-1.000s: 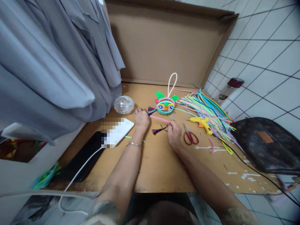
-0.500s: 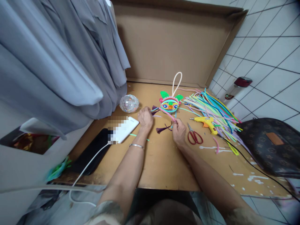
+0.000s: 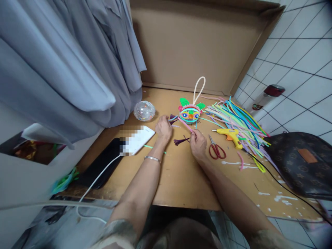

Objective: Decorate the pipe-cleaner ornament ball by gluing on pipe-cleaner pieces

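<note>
My right hand [image 3: 198,142] is closed on one end of a pink pipe cleaner [image 3: 184,124], which slants up and left toward a colourful animal-face ornament [image 3: 190,114] with green ears and a white loop. Closed fingers of my left hand [image 3: 164,128] pinch the end of a blue-purple strip [image 3: 173,118] left of the ornament. One dark purple tassel [image 3: 179,141] lies between my hands, near my right fingertips; another dark tassel [image 3: 173,121] is beside my left fingers. How the strips join at the ornament is too small to tell.
Right of my right hand lie red-handled scissors [image 3: 217,151], a yellow glue gun [image 3: 230,135], many pipe cleaners [image 3: 233,119] and a brown bag [image 3: 302,162]. A clear ball [image 3: 144,111], white phone [image 3: 140,138] and black case [image 3: 103,166] are on the left. Cardboard [image 3: 202,45] stands behind.
The view has shifted slightly. Both hands keep nearly the same places and grips, and the ornament still lies beyond them.
</note>
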Motion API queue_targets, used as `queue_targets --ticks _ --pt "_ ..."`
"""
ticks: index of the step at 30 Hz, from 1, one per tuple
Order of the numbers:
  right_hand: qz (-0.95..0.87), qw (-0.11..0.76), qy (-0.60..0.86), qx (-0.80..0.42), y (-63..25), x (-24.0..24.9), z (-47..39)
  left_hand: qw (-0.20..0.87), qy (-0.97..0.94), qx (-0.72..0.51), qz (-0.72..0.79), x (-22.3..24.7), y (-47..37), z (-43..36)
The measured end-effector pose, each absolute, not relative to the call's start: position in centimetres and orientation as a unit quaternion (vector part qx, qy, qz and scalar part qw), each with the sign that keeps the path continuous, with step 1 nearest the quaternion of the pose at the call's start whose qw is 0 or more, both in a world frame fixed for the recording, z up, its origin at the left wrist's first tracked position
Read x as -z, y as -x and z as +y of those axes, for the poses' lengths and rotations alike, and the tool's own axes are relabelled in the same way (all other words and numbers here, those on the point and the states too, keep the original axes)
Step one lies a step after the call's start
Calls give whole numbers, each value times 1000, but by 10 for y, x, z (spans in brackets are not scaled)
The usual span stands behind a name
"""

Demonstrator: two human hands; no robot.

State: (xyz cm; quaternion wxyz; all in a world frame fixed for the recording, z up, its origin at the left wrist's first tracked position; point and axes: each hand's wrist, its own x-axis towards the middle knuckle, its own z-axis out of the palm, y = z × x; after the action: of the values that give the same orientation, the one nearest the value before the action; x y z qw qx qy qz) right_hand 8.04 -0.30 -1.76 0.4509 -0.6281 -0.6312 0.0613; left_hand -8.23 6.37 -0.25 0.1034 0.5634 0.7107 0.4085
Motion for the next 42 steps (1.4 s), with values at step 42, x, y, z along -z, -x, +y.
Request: queue_targets --ticks 42 --pt "-670 455 587 -13 -81 2 -12 35 -618 -451 643 7 84 59"
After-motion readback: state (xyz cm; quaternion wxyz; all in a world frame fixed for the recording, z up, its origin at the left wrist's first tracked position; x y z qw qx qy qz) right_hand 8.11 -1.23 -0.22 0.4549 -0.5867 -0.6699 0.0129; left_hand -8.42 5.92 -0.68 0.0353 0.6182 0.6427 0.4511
